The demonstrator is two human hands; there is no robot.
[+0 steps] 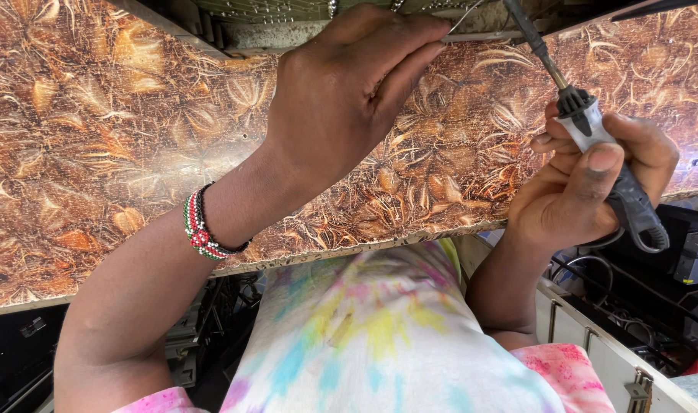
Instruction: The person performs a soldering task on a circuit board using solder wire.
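Setting: a small electronics repair workshop is showing here.
Work surface: a brown, leaf-patterned laminate workbench [96, 138] is spanning the view.
Tool: a grey-handled soldering iron [594, 130] is pointing towards a green circuit board [265, 8] at the far edge.
Surroundings: black electronic units and loose cables [670, 283] are crowding the space beside a white metal case [594, 344].
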